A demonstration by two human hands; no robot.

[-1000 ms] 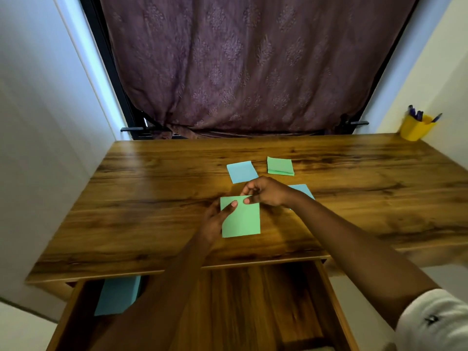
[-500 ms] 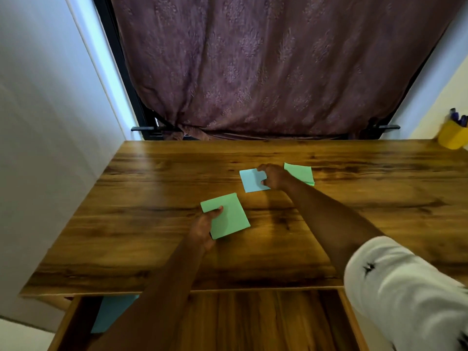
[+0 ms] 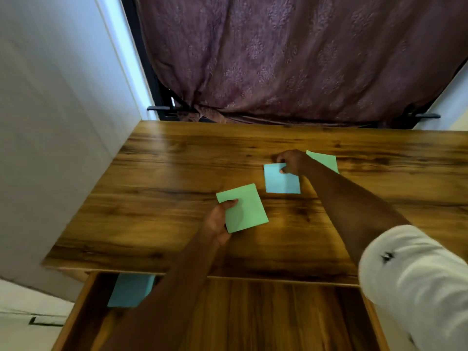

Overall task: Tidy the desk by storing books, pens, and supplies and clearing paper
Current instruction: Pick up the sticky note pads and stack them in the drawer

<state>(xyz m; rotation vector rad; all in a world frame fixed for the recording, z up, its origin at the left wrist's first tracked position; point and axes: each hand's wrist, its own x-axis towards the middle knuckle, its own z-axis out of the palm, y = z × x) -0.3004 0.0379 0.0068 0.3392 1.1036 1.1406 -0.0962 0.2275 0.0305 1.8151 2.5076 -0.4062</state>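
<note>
Left hand [image 3: 216,224] grips the green note pad [image 3: 244,209] by its near-left edge: thumb clamped on top near the left corner, other fingers hidden under it. Most of the pad sticks out to the right of and beyond the thumb. Can't tell if it is lifted or flat on the desk [image 3: 164,178].

Right hand [image 3: 292,160] pinches the blue note pad [image 3: 281,182] at its far edge, with the thumb tip on top and the curled fingers closed on that edge. The pad hangs toward the viewer from the fingertips.

Second green pad [image 3: 325,160] lies just behind the right hand, partly covered by hand and wrist. Another blue sheet [image 3: 131,290] sits in the open drawer [image 3: 266,315], its far end hidden under the desk edge and its right side behind the left forearm. The frame is a bit motion-blurred.

The pads are square, plain and pastel, with no writing visible. White sleeve [image 3: 415,279] is cut off at the lower right.
</note>
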